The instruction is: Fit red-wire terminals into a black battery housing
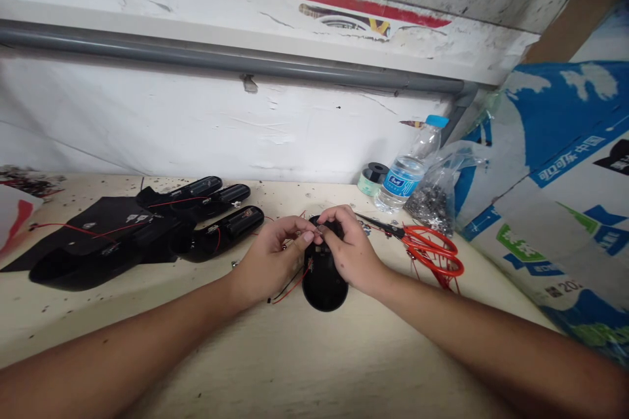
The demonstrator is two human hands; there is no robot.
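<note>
My left hand [272, 262] and my right hand [351, 252] meet above a black plastic housing [324, 285] lying on the wooden bench [295, 353]. Their fingertips pinch a small metal-and-wire piece [318, 230] at the housing's upper end, which is partly hidden by my fingers. Thin red and black wires [289, 287] trail from beneath my left hand. Red-handled scissors [432, 252] lie just right of my right hand, with a tangle of red wire under them.
Several similar black housings [221, 232] with red wires lie on a black sheet [98, 236] at left. Behind them stand a water bottle [405, 170], a bag of small metal parts [430, 203] and a tape roll [372, 178]. A printed cardboard box [555, 196] blocks the right.
</note>
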